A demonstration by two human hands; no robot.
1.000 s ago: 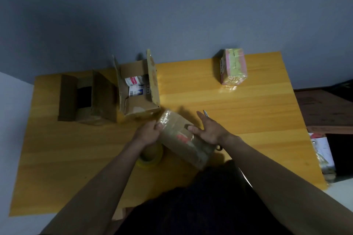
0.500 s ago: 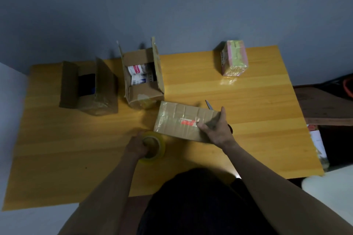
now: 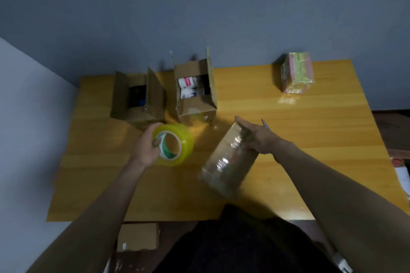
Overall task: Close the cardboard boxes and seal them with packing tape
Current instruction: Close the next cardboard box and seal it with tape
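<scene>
Cardboard, left to right: a dark open box (image 3: pixel 137 97) at ten o'clock on the wooden table (image 3: pixel 288 117), then a second open box (image 3: pixel 195 91) at eleven with white packets inside. Below them, the left hand (image 3: pixel 145 147) grips a yellowish packing tape roll (image 3: pixel 174 144), lifted off the table. At centre, the right hand (image 3: pixel 258 137) holds a taped-over, blurred cardboard box (image 3: pixel 228 162), tilted. A pink-green wrapped package (image 3: pixel 297 72) stands at one o'clock.
</scene>
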